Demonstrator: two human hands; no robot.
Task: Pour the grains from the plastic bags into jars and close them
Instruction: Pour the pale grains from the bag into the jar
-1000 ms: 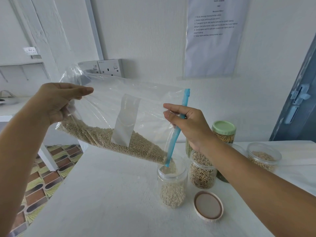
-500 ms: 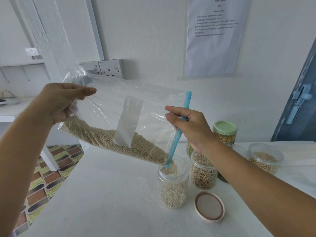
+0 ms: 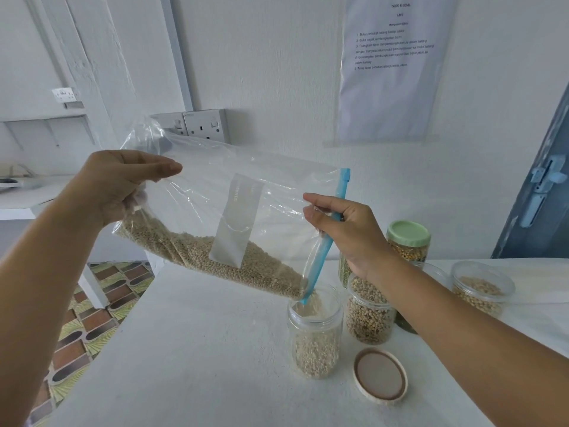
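A clear plastic bag (image 3: 246, 192) with a blue zip strip hangs tilted over the white table (image 3: 184, 349). Pale grains (image 3: 197, 251) lie along its lower edge and run toward the low corner. My left hand (image 3: 117, 183) grips the raised bottom corner of the bag. My right hand (image 3: 341, 226) pinches the bag at the blue zip end. The low open corner dips into an open clear jar (image 3: 315, 331), about half full of pale grains. Its beige lid (image 3: 381, 377) lies upside down on the table to the jar's right.
Behind my right arm stand an open jar of speckled beans (image 3: 368, 312), a jar with a green lid (image 3: 408, 241) and a low open jar of grains (image 3: 482, 288). Wall sockets (image 3: 203, 124) and a paper notice (image 3: 391, 66) hang behind. Patterned floor lies beyond the table's left edge.
The grain level in the jar has risen a little as grains slide down the bag. Both hands keep their hold, almost unmoved.
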